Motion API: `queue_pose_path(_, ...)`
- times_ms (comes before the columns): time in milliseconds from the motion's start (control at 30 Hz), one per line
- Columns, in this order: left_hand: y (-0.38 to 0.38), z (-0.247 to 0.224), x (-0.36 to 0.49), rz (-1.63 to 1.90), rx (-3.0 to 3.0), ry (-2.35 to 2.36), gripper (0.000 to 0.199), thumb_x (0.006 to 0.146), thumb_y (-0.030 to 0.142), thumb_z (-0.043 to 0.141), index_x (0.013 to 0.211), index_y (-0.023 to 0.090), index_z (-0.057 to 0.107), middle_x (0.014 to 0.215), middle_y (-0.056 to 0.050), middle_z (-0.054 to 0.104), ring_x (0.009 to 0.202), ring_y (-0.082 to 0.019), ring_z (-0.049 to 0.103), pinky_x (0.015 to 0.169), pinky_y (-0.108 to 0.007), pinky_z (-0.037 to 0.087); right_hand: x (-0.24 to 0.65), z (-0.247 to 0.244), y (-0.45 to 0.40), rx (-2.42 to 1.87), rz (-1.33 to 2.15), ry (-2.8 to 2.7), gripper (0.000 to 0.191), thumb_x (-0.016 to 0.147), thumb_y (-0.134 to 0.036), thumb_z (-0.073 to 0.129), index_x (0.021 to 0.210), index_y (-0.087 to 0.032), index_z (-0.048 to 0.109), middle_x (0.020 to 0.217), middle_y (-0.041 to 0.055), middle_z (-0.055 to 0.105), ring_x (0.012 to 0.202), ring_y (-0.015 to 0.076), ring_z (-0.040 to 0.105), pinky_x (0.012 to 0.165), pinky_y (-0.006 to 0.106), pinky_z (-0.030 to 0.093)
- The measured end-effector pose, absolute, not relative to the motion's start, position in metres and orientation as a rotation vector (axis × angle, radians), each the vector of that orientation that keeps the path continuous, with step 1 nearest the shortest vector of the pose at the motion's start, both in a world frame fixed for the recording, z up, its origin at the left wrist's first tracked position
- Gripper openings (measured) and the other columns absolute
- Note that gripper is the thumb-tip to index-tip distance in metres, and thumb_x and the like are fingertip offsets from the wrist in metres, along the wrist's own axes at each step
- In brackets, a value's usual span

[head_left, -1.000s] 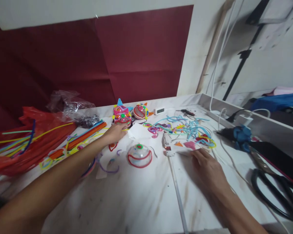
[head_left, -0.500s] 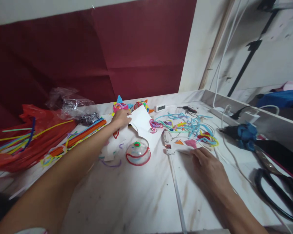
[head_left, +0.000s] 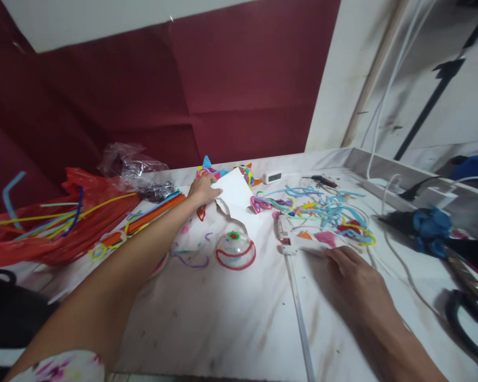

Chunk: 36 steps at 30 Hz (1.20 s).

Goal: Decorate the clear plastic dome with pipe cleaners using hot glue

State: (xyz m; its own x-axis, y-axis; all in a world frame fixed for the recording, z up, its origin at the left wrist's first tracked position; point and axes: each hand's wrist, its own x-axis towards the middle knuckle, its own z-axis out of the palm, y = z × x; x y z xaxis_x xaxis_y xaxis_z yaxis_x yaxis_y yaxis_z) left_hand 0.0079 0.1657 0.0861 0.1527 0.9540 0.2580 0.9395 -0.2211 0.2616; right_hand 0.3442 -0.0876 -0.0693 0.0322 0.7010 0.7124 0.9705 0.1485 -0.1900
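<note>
My left hand (head_left: 205,190) reaches to the back of the table, its fingers closed on a torn sheet of white paper (head_left: 235,192). Behind that paper, partly hidden, sit two colourful decorated pieces (head_left: 247,172). My right hand (head_left: 352,270) has its fingertips closed on the handle end of a white glue gun (head_left: 286,233), which lies on the table with a long glue stick (head_left: 298,313) running out toward the front edge. Between the hands stands a clear dome (head_left: 236,249) with red pipe cleaner around it and a green-and-red spot on top.
Cut pipe cleaners (head_left: 322,204) lie tangled at the back right, near a small white digital display (head_left: 272,177). A red plastic bag (head_left: 75,212) with long pipe cleaners spreads on the left. Black-handled scissors (head_left: 458,313), cables and a blue item (head_left: 432,228) occupy the right.
The camera view has turned slightly left, so everything appears farther right. A white paper scrap near my left forearm no longer shows. Both hands keep their grips.
</note>
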Motion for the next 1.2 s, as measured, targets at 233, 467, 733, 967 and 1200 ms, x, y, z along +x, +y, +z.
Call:
queue_pose_path(233,0.158,0.087,0.003,0.465,2.308,1.994,0.028,0.085,0.038,0.083,0.109,0.025,0.088,0.104,-0.006,0.083,0.117,-0.035,0.076,0.099,-0.039,0.058,0.357,-0.075,-0.083,-1.557,-0.487,-1.794,0.026,0.101,-0.025,0.050,0.099,-0.028,0.075,0.096,0.0075,0.081,0.071,0.0258,0.081,0.050,0.033,0.059)
queue_pose_path(467,0.139,0.080,-0.008,0.320,2.184,1.896,0.022,0.097,0.034,0.068,0.084,0.023,0.081,0.068,-0.003,0.077,0.076,-0.024,0.079,0.080,-0.033,0.060,0.347,-0.072,-0.086,-1.606,-0.482,-1.727,0.029,0.102,-0.023,0.046,0.098,-0.025,0.075,0.098,0.0093,0.081,0.069,0.0268,0.080,0.051,0.036,0.058)
queue_pose_path(733,0.115,0.083,-0.020,0.343,2.086,1.824,0.040,0.094,0.019,0.070,0.134,0.019,0.077,0.102,-0.006,0.087,0.068,-0.019,0.077,0.072,-0.030,0.062,0.354,-0.075,-0.087,-1.585,-0.493,-1.759,0.029,0.102,-0.024,0.046,0.100,-0.025,0.075,0.100,0.0091,0.082,0.071,0.0250,0.081,0.052,0.033,0.057)
queue_pose_path(967,0.064,0.104,-0.052,0.450,2.309,1.724,0.022,0.098,0.018,0.062,0.106,0.018,0.082,0.075,0.003,0.077,0.059,-0.012,0.067,0.072,-0.023,0.052,0.357,-0.078,-0.086,-1.577,-0.537,-1.743,0.030,0.101,-0.028,0.047,0.098,-0.025,0.077,0.100,0.0078,0.083,0.070,0.0259,0.080,0.049,0.034,0.053)
queue_pose_path(1200,0.027,0.078,-0.042,-0.058,2.448,1.753,0.025,0.103,0.020,0.057,0.101,0.022,0.083,0.079,0.000,0.081,0.078,-0.017,0.074,0.077,-0.023,0.049,0.353,-0.076,-0.085,-1.584,-0.459,-1.777,0.034,0.102,-0.023,0.045,0.098,-0.022,0.079,0.099,0.0099,0.082,0.072,0.0268,0.078,0.057,0.036,0.054)
